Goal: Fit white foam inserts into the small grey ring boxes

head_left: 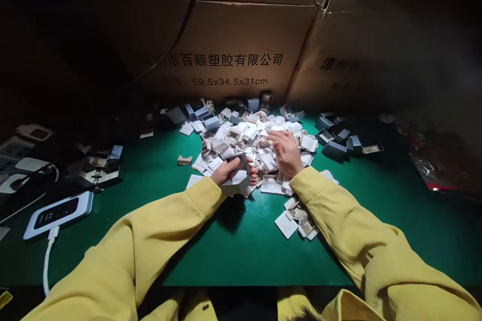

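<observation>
Centrally in the frame, the left hand grasps a small open box, thumb on the near side and fingertips wrapped around the far right side. This box is held at the front edge of a heap of white cards and inserts that fills the middle of the frame. Just to its right, the right hand is loosely spread over the heap, fingers pointing left and seemingly holding nothing; whether the fingertips touch the pieces, I cannot tell. Both arms wear yellow sleeves, reaching in from the lower corners.

Below the right wrist, a smaller cluster of inserts lies on the green table, and one brown piece sits alone left of the heap. Small dark boxes lie right of the heap, and more stand along its far edge. At the left of the frame are an open box, a white device with a white cable plugged in, and a power strip at the edge. Large printed cartons fill the upper part of the frame; a clear plastic bag lies at the far right.
</observation>
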A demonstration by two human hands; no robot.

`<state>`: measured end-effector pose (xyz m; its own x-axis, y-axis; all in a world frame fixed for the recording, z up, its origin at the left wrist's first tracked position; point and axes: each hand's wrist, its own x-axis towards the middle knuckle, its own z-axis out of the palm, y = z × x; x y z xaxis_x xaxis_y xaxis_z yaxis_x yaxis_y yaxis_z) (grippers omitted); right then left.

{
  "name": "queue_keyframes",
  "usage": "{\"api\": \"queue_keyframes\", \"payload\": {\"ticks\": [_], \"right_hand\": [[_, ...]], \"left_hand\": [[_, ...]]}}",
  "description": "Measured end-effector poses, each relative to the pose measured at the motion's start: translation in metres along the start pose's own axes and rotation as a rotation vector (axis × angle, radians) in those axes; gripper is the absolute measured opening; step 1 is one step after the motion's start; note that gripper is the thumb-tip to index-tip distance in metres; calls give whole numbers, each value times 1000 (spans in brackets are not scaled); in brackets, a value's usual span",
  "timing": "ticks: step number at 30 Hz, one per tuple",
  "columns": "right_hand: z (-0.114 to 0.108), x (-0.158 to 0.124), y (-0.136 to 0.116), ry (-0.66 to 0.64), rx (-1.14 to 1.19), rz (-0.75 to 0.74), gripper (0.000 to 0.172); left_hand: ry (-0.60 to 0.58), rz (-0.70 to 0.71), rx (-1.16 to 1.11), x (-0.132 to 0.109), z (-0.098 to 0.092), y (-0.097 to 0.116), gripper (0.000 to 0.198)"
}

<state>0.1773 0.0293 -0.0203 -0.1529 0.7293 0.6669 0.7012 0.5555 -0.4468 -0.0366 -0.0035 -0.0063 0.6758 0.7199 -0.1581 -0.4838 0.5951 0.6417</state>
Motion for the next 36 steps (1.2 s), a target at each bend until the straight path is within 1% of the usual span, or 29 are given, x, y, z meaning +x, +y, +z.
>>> {"api": "queue_keyframes", "payload": {"ticks": [2,4,5,10,11,13,14,16,18,20,23,26,28,31,33,36], "right_hand": [[1,0,5,0,-75,116,40],[3,0,10,-58,-170,194,33],[4,0,13,-85,-216,217,33],[4,-3,19,-109,-348,273,47],[4,-3,20,-128,-354,273,47],[2,-3,20,-166,-338,255,40],[2,-3,21,-161,-320,245,36],[1,-2,20,-90,-275,239,32],[0,-1,18,13,-231,232,31],[0,0,15,80,-194,211,32],[0,2,13,61,-180,219,34],[1,2,13,6,-170,327,37],[1,2,13,-22,-179,368,37],[1,1,13,-55,-186,347,36],[1,0,13,-32,-137,312,37],[-2,1,12,93,-90,241,33]], "left_hand": [[-4,12,0,0,0,-1,35],[-19,22,9,1,0,-2,35],[-25,26,12,1,-1,-2,35],[-13,32,28,1,-2,-3,32],[-6,28,28,1,-2,-3,32],[10,20,11,1,-1,-2,30],[21,17,-4,0,0,-2,29],[60,19,-40,-1,2,0,27],[104,27,-71,-2,4,2,25],[137,39,-91,-2,5,4,24],[160,49,-98,-2,6,5,24],[160,51,-87,-2,7,6,23],[160,55,-80,-3,8,5,23],[168,56,-77,-3,8,5,24],[173,51,-79,-2,7,5,24],[176,72,-95,-2,6,4,25]]}}
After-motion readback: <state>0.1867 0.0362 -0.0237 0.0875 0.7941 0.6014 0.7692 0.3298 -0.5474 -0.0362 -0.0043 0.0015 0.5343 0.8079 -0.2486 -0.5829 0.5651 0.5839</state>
